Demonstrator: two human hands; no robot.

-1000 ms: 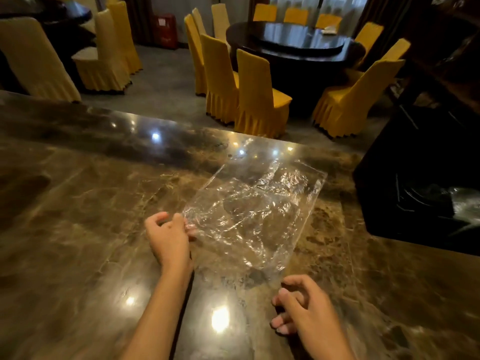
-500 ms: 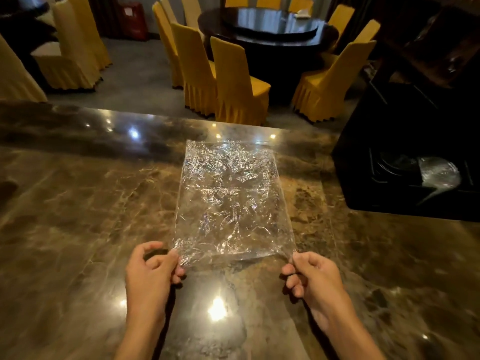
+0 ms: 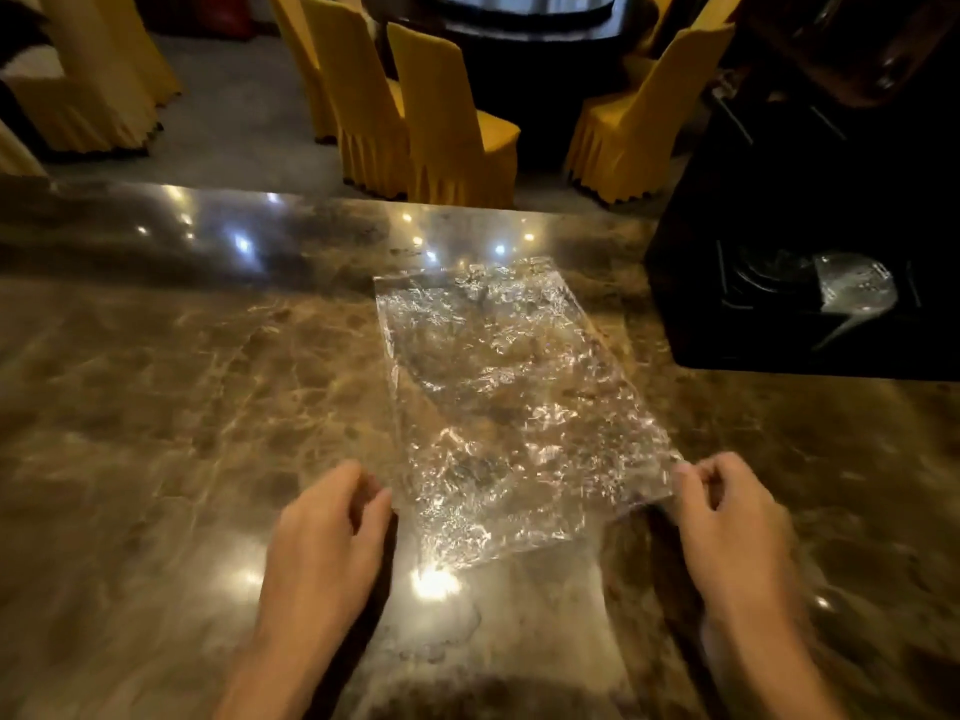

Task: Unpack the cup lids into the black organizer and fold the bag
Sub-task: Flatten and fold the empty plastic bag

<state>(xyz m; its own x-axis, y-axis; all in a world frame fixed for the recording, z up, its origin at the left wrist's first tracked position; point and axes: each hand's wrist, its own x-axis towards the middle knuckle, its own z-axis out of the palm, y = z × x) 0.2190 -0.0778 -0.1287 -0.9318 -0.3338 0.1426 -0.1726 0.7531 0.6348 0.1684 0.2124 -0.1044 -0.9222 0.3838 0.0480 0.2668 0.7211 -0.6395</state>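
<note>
- Clear, crinkled plastic bag (image 3: pixel 498 397) lies spread flat on the polished marble table (image 3: pixel 171 387), long axis running away from the person, far end angled slightly left. It looks empty; creases catch the ceiling lights all over.
- Handling, as I judge it: near weightless, limp, no stiffness of its own. Film this thin will slide easily on the glossy stone and may spring back out of a fold unless pressed down. Little risk of damage, though a hard tug could stretch it.
- Best hold looks to be the two near corners, pinched thin, then carried over toward the far edge and smoothed flat.
- Right hand (image 3: pixel 727 517) pinches the near right corner between thumb and fingertips, fingers curled in close.
- Left hand (image 3: pixel 327 532) is at the near left corner, fingers bent and touching the edge; whether it actually grips the film I cannot tell.
- Black organizer (image 3: pixel 810 262) sits on the table just right of the bag's far half, a bit of clear plastic showing in one slot.
- Beyond the table: yellow-covered chairs (image 3: pixel 447 122) around a dark round dining table (image 3: pixel 524 39).
</note>
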